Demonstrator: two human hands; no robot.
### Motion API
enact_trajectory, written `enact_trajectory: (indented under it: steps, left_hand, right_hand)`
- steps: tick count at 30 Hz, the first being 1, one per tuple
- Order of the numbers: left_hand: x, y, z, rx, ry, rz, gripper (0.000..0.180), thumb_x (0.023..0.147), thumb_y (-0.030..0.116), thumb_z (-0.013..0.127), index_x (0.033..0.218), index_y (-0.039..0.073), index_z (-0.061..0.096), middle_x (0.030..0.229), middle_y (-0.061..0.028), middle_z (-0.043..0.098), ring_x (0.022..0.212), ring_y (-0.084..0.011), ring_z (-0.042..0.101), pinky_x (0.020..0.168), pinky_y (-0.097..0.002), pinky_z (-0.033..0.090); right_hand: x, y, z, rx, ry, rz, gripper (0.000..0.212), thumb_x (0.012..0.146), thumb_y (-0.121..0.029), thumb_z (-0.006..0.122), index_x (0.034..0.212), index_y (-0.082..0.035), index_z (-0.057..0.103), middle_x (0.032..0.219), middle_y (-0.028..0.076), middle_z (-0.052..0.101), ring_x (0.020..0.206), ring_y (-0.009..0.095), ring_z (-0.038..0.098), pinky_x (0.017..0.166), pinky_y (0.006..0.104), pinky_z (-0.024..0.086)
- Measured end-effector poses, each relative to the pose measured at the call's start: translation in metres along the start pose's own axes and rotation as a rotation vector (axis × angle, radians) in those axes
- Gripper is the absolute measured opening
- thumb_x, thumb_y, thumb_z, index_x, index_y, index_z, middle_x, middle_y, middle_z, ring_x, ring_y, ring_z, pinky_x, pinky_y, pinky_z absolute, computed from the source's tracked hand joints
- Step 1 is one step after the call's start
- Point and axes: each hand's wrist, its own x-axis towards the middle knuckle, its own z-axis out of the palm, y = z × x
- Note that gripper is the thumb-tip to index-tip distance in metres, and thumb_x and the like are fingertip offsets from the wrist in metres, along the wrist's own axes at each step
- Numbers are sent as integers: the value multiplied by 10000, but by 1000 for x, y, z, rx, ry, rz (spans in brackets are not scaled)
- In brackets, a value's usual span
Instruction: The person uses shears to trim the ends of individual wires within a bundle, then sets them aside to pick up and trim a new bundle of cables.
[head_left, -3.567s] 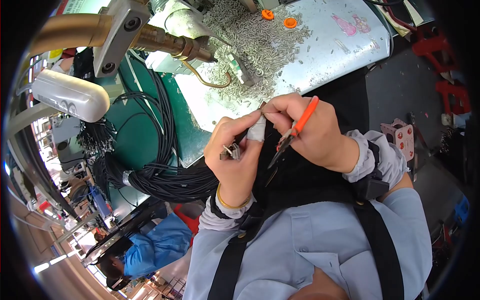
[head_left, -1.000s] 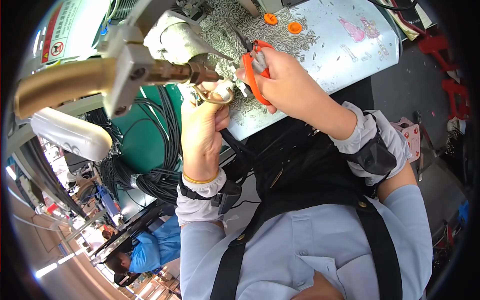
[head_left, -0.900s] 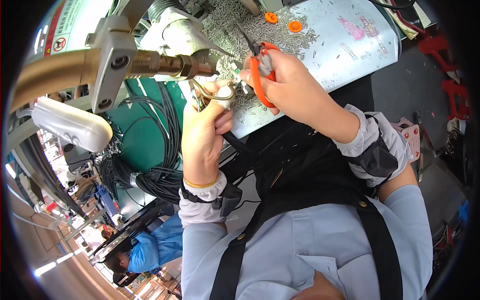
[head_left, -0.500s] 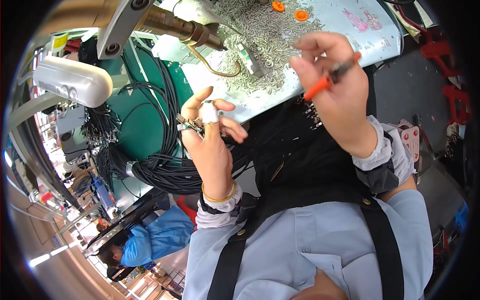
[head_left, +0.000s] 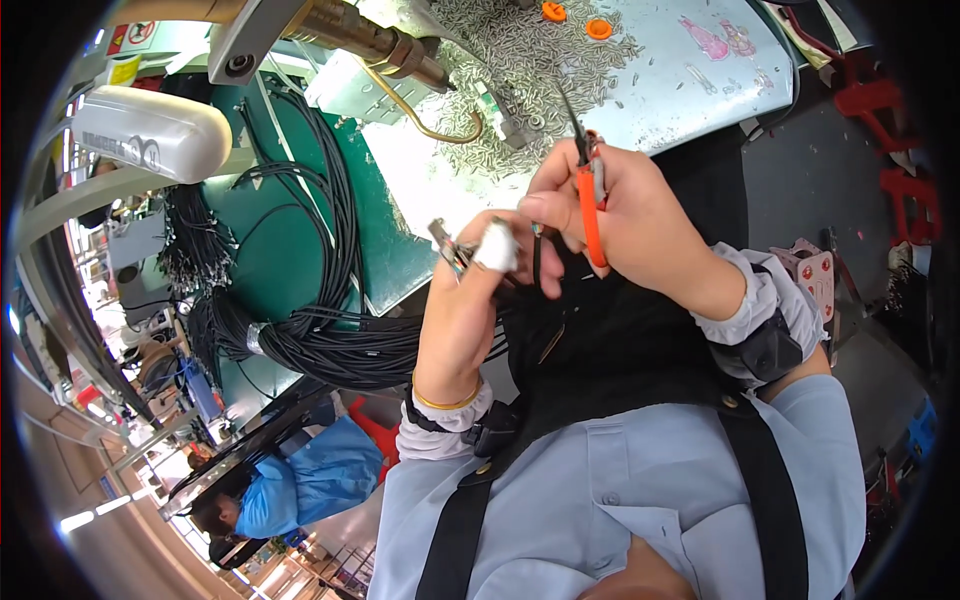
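Right hand (head_left: 640, 225) has its grip clamped on orange-handled cutters with dark blades (head_left: 589, 215), blades pointing up, away from the body. Left hand (head_left: 458, 315) has its grip closed on small silver metal connectors with coloured wires (head_left: 449, 250), lodged in the crook of the thumb; a white wrap (head_left: 497, 247) covers that thumb and hides part of the hold. Thin black cable with a coloured-wire end (head_left: 537, 258) runs between the hands, by the left fingers; can't tell which hand pinches it. Both hands sit over the black cloth apron (head_left: 620, 335), just short of the pale grey metal surface (head_left: 665, 110). On that surface: a spread heap of small silver pins (head_left: 490, 45), two orange rings (head_left: 598, 29) at its far side, plus a small green-and-grey block (head_left: 512, 130) among the pins. Obstructions: thick brass-coloured nozzle (head_left: 385, 52) overhangs the heap from upper left, hooked brass tube (head_left: 405, 120) under it, white rounded cylinder (head_left: 155, 130) farther left. Green surface (head_left: 275, 280) to the left carries a big coil of black cable (head_left: 350, 352), close by the left wrist. Co-worker in blue (head_left: 315, 480) well apart, lower left. Red plastic stool (head_left: 870, 105) and pink box with red round patches (head_left: 815, 285) off to the right.
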Motion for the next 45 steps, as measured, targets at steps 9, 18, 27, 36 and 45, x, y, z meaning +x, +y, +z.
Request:
enact_trajectory:
  steps: [9, 18, 27, 36, 45]
  left_hand:
    - [0, -4, 4, -111, 123, -117, 167, 785, 13, 563, 947, -20, 540, 754, -87, 570, 638, -121, 525, 540, -211, 403]
    - [-5, -2, 12, 757, 323, 487, 216, 653, -98, 598, 858, -29, 597, 702, -50, 529, 585, -121, 501, 522, -213, 386]
    - [-3, -6, 19, 1058, 343, 677, 348, 520, -105, 622, 857, -23, 602, 684, -91, 512, 585, -173, 519, 521, -235, 400]
    - [-1, -8, 22, 869, 434, 616, 296, 619, -112, 612, 897, -13, 589, 724, -33, 543, 631, -93, 518, 545, -205, 403]
    - [6, -8, 32, 463, 501, 492, 291, 626, -144, 572, 886, -14, 592, 751, 1, 517, 660, -34, 477, 554, -147, 345]
  right_hand:
    - [-6, 15, -6, 11, 3, -175, 104, 835, -64, 505, 909, -4, 464, 634, -9, 467, 608, 70, 491, 578, 210, 407]
    - [-9, 0, -11, -686, 71, -482, 176, 719, -5, 604, 888, -26, 558, 748, 78, 609, 606, 124, 586, 512, 228, 437]
    - [-11, -1, -5, -814, 212, -530, 193, 677, -8, 642, 862, -43, 595, 727, 82, 613, 597, 205, 600, 512, 252, 461]
    - [-7, 8, -8, -606, 108, -481, 95, 737, -12, 603, 828, -14, 575, 708, 80, 609, 598, 159, 604, 510, 221, 448]
    - [-7, 8, -2, 138, 66, 37, 64, 821, -31, 546, 856, 12, 578, 699, 35, 593, 552, 65, 533, 472, 186, 412]
